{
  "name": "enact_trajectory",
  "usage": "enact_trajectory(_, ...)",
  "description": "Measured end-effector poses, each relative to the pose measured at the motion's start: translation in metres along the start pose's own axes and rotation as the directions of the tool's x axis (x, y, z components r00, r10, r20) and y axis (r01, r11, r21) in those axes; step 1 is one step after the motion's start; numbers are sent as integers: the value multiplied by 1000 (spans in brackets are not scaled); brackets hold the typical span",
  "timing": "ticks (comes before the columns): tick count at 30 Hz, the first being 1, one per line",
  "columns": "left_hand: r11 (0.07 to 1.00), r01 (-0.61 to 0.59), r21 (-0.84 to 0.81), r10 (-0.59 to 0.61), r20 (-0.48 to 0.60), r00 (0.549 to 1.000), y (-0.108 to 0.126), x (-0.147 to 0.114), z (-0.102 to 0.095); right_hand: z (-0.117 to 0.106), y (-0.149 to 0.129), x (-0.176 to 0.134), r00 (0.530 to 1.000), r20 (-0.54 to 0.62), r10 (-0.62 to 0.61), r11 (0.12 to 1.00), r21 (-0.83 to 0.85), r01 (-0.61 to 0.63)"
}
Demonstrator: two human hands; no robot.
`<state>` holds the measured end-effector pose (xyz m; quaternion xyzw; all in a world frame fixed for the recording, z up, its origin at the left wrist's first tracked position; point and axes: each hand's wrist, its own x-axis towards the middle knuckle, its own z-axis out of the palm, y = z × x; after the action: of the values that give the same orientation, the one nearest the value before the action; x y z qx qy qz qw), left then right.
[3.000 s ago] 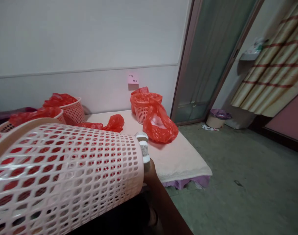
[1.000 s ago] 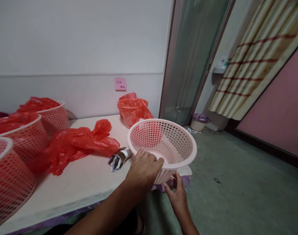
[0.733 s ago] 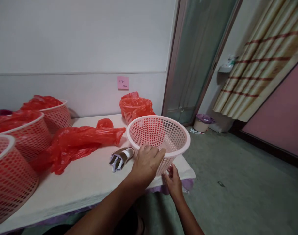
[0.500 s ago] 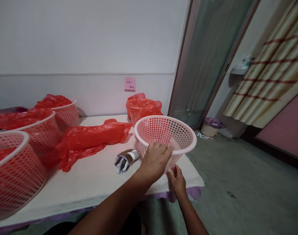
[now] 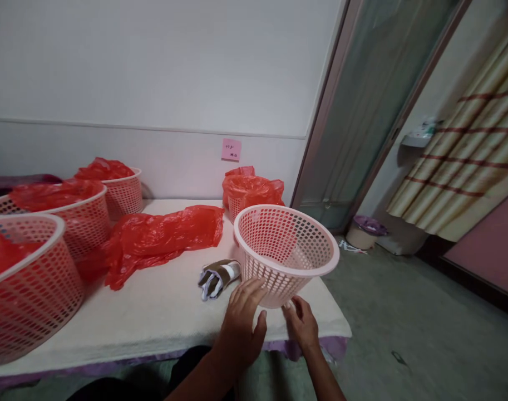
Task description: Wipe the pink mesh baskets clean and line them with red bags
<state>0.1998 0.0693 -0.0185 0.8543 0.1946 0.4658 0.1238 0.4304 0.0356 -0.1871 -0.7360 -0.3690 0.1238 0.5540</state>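
Note:
A pink plastic basket (image 5: 274, 281) with a perforated wall is at the right end of the white-covered surface, its inside bare. My left hand (image 5: 242, 317) is open with fingers apart, its fingertips at the basket's near left wall. Low at the basket's near right side, my right hand (image 5: 304, 323) has its fingers bent round the bottom edge, partly hidden. Left of the basket lies a small folded brown, white and grey cloth (image 5: 219, 278). Behind that cloth, a crumpled red plastic bag (image 5: 166, 236) is spread out flat.
Several pink baskets (image 5: 49, 301) with red bags stand at left; another bag-lined basket (image 5: 254, 186) is at the wall. The white cover (image 5: 153, 323) ends at the front and right. A waste bin (image 5: 362, 234) stands on the floor near a curtain (image 5: 458, 145).
My left hand has come off the basket's rim and moved down and left, fingers spreading. My right hand stays at the basket's bottom. The view has shifted slightly.

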Motion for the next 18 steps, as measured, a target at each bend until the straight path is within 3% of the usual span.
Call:
enact_trajectory(6, 973, 207, -98, -204, 35, 978, -16, -17, 7, -1, -4, -1, 999, 26, -36, 999, -26, 37)
enact_trajectory(12, 922, 377, -85, -372, 65, 926, -39, -74, 19, -5, 0, 3, 996, 40, -74, 995, -65, 77)
enact_trajectory(15, 898, 436, -59, -433, 56, 900, -60, -91, 8, -5, 3, 3, 995, 24, -94, 990, -107, 96)
enact_trajectory(18, 873, 488, -8, -488, 35, 872, -94, -82, -21, -4, 5, 3, 994, 22, -104, 986, -128, 107)
